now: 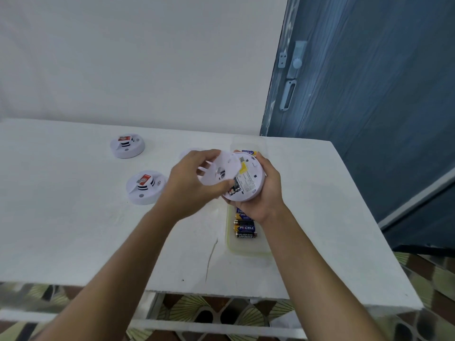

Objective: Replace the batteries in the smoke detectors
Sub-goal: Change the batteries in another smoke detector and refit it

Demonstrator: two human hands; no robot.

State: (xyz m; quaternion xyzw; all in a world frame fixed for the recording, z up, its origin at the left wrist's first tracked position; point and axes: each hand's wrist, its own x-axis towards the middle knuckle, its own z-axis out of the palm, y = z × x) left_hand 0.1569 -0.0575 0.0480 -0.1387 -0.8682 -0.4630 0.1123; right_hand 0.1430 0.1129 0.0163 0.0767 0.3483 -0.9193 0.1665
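**Two hands part a detector from its back plate**

The right hand (266,193) cups the smoke detector (251,178) from below, fingers curled round its rim, with the labelled underside turned up towards the camera. The left hand (187,183) pinches the white back plate (221,168), which is tilted up off the detector's left side. Whether the plate touches the detector at its lower edge cannot be told. Both pieces are held in the air above a clear tray (246,249) of batteries (245,228) on the white worktop (73,230). Under the raised plate a dark recess shows something like a battery end, too small to be sure of.

Well to the left, the far detector (127,145) and the near detector (147,187) sit on the worktop, each with a red tag on top.

The step in hand looks like opening the unit to reach its battery bay. Next, the plate probably needs laying down to free the left hand. The old cell then has to be drawn out and a fresh one taken from the tray just below. The right hand should hold the detector level meanwhile, and the new cell's polarity has to match the bay's markings.
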